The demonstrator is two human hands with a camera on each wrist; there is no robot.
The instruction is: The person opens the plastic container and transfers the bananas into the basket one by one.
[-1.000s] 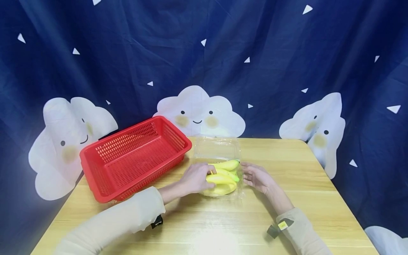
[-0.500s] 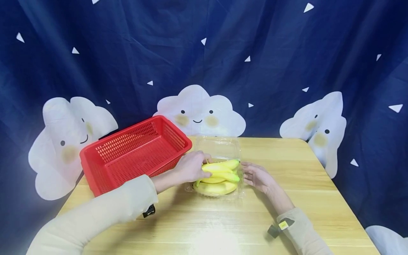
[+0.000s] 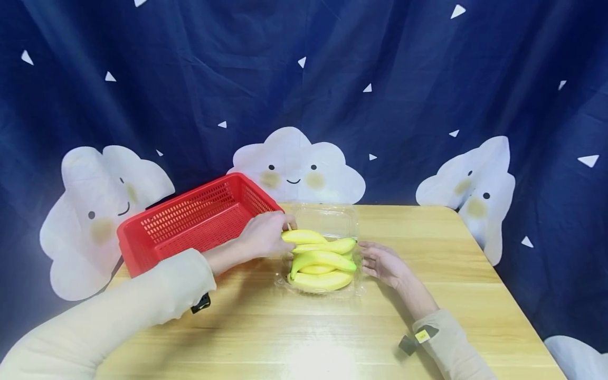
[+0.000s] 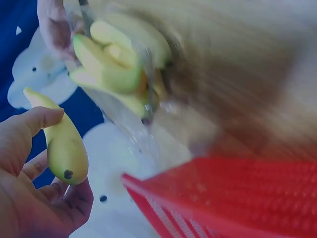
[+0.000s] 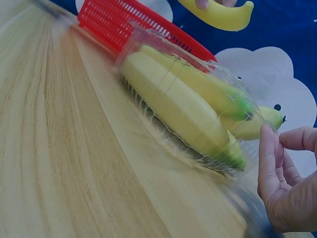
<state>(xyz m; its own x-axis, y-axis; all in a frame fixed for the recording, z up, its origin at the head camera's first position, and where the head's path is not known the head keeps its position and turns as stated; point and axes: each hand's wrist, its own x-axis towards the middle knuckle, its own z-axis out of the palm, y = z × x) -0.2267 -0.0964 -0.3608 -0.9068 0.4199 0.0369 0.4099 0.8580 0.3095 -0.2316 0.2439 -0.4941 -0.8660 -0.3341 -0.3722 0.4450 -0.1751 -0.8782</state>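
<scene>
My left hand (image 3: 263, 234) grips the left end of a yellow banana (image 3: 305, 237) between thumb and fingers. In the left wrist view the banana hangs apart from the others, its dark tip towards the camera. Below it, several more bananas (image 3: 323, 281) with greenish ends lie stacked in a clear plastic clamshell box (image 3: 323, 213), its lid folded back. On the box's right side is my right hand (image 3: 385, 265), its thumb and fingers pinching the clear edge in the right wrist view. The exact contact is hard to make out through the plastic.
A red perforated basket (image 3: 176, 216) stands left of the box, partly hidden by my left forearm. Both stand on a light wooden table (image 3: 451, 274). Behind the table hangs a dark blue curtain (image 3: 408, 95) with white smiling clouds.
My left hand has drawn a banana up and left from the pile, towards the basket, uncovering the bananas under it. The right hand stays at the box's right side.
</scene>
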